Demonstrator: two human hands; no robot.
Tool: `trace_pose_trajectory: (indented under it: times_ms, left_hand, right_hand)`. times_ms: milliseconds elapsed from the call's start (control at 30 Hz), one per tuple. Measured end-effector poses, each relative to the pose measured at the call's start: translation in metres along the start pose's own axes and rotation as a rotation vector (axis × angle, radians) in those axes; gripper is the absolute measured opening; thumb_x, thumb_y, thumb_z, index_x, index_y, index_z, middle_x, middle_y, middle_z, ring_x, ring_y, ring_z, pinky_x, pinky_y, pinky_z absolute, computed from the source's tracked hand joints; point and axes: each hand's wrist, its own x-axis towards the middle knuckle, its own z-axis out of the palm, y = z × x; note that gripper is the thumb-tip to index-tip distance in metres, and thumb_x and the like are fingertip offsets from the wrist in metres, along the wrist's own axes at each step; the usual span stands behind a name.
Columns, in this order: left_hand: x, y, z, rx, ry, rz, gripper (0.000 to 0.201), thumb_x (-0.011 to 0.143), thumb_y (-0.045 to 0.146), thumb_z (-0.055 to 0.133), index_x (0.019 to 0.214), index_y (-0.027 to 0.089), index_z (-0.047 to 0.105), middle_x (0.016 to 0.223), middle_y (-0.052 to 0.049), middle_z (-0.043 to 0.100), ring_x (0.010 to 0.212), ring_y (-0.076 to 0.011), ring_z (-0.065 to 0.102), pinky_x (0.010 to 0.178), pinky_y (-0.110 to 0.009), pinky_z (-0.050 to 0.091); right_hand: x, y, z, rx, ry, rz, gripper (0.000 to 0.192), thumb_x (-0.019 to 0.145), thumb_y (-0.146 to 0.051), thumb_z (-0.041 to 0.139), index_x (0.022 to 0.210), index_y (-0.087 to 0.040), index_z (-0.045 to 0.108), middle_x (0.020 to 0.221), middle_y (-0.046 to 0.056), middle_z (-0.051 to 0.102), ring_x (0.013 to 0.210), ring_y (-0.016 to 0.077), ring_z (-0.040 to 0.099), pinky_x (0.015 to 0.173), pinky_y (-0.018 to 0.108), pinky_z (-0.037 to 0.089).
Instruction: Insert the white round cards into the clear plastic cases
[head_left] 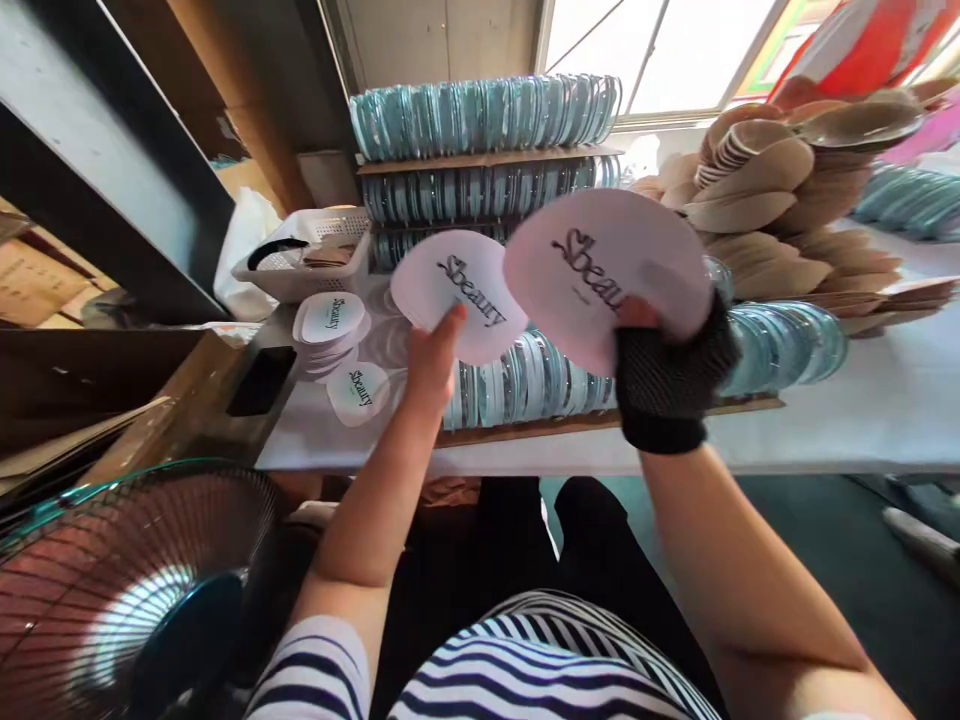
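My bare left hand [436,355] grips a white rounded card [420,285] printed with "beauty" lettering, thumb on its face. In my right hand [671,375], which wears a black fingerless glove, is a larger-looking pinkish-white rounded piece [547,270] with the same print. The two pieces are held side by side above a row of clear glassy discs [517,385] standing on edge. Left of my left hand lie a stack of similar printed cards [330,325] and a single printed card [356,392] on the white table [555,455].
Racked rows of clear discs [487,120] stand at the back. A white basket [300,275] is at the left. Stacks of tan oval pieces [787,190] fill the right. A fan [135,590] stands at lower left. Someone in red and white [870,50] is beyond.
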Motion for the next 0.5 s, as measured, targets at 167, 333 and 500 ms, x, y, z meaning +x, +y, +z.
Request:
trace_pose_trajectory:
  times_ms: [167,333,500]
  left_hand:
    - [0.047,0.003,-0.016,0.009,-0.080,-0.095,0.043,0.060,0.028,0.086,0.098,0.018,0.069,0.105,-0.008,0.075,0.118,-0.0279,0.062,0.101,-0.041,0.051]
    - [0.058,-0.014,-0.018,0.042,-0.187,-0.264,0.037,0.064,0.022,0.081,0.099,0.018,0.072,0.097,-0.006,0.076,0.110,-0.0283,0.066,0.098,-0.044,0.053]
    - [0.059,-0.017,-0.018,0.056,-0.199,-0.296,0.028,0.068,0.019,0.078,0.095,0.018,0.073,0.093,-0.006,0.077,0.106,-0.0279,0.068,0.097,-0.045,0.053]
  right_hand:
    - [-0.056,0.004,-0.056,-0.244,-0.330,-0.155,0.037,0.088,-0.042,0.046,0.119,-0.022,0.054,0.090,0.011,0.070,0.063,0.0218,0.064,0.050,0.032,0.047]
    - [-0.098,-0.011,-0.047,-0.282,-0.619,-0.125,0.037,0.091,-0.039,0.040,0.119,-0.022,0.056,0.086,0.009,0.073,0.061,0.0219,0.066,0.049,0.029,0.045]
    - [-0.090,-0.026,-0.016,-0.344,-0.706,-0.101,0.043,0.087,-0.032,0.044,0.128,-0.022,0.050,0.087,0.007,0.074,0.062,0.0222,0.066,0.049,0.027,0.038]
